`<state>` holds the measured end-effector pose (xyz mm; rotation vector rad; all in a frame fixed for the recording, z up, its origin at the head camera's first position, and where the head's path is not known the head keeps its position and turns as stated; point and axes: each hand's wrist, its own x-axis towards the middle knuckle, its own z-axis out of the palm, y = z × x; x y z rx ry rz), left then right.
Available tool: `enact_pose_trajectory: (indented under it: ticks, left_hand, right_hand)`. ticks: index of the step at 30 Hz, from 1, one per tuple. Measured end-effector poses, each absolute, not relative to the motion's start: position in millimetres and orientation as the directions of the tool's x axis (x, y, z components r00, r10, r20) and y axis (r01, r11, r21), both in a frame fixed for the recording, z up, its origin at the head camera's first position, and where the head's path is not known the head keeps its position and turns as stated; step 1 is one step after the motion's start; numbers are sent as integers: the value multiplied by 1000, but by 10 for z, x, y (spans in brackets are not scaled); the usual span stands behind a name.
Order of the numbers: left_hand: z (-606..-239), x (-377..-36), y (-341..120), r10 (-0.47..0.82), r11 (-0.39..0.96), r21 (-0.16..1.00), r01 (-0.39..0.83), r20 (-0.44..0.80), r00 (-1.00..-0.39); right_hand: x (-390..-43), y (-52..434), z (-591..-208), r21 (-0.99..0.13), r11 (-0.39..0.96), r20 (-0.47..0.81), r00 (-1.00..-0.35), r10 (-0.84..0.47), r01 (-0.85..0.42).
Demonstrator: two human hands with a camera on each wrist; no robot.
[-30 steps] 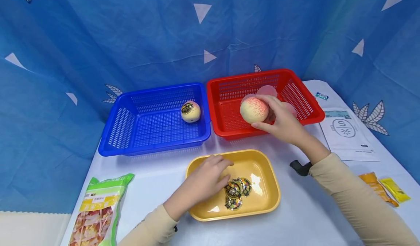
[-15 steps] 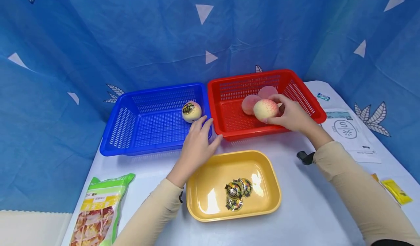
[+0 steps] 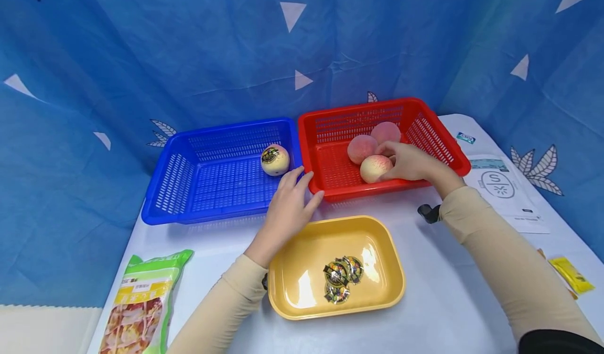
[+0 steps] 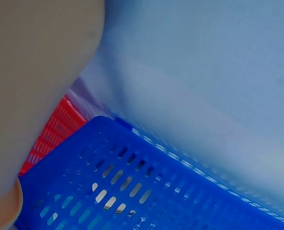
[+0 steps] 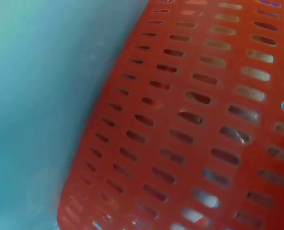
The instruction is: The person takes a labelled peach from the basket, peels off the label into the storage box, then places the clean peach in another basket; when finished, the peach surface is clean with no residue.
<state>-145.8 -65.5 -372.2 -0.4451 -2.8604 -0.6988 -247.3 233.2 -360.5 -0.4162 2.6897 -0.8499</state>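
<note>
My right hand [image 3: 406, 162] reaches over the front rim of the red basket [image 3: 330, 192] and holds a pale peach [image 3: 375, 169] low inside it. Two pink peaches [image 3: 362, 149] lie just behind that one; what sits behind the hand is hidden. My left hand [image 3: 289, 207] is at the front right corner of the blue basket [image 3: 226, 207], fingers loosely spread and gripping nothing. In the blue basket lies a peach with a black round sticker [image 3: 275, 160]. The right wrist view has only the red basket's slotted wall [image 5: 170, 134].
A yellow tray [image 3: 394, 270] with several round black-and-gold stickers [image 3: 336, 274] stands in front of the baskets. A green food packet [image 3: 141, 301] lies at the left. On the right are a white pouch [image 3: 500, 186], a small blue-green packet [image 3: 465, 138] and a yellow packet [image 3: 571, 275].
My right hand has lowered the pale peach into the red basket. The left hand has left the yellow tray and moved up to the blue basket's corner.
</note>
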Motion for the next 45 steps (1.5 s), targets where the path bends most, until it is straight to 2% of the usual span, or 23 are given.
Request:
enact_pose_trajectory:
  ticks: [7, 15, 19, 25, 34, 39, 45]
  left_hand:
    - [-3711, -1429, -722, 264, 835, 436, 337, 220, -939]
    - [-3599, -1295, -1054, 199, 835, 463, 298, 250, -947]
    - [-3518, -1236, -1389, 93, 850, 485, 204, 243, -966]
    - [-3459, -1180, -1920, -80, 879, 477, 9, 165, -983]
    - [-3423, -1063, -2567, -335, 832, 478, -282, 27, -942]
    - [-3479, -1046, -2668, -374, 819, 458, -346, -32, -927]
    - [-3553, -1053, -2692, -386, 821, 437, -367, -50, -921]
  right_hand:
    - [-2467, 2235, -3586, -560, 809, -191, -922, -337, -180]
    - [-2416, 2106, -3496, -597, 764, -60, -936, -346, -244]
    - [-2383, 1921, -3440, -610, 735, 2, -928, -371, -295]
    - [-2345, 1509, -3368, -619, 698, 40, -903, -428, -359]
    - [-2442, 764, -3369, -555, 686, 47, -841, -539, -471]
    - [-2522, 419, -3435, -515, 684, 60, -818, -572, -517]
    - [-2589, 124, -3512, -459, 715, 75, -825, -561, -528]
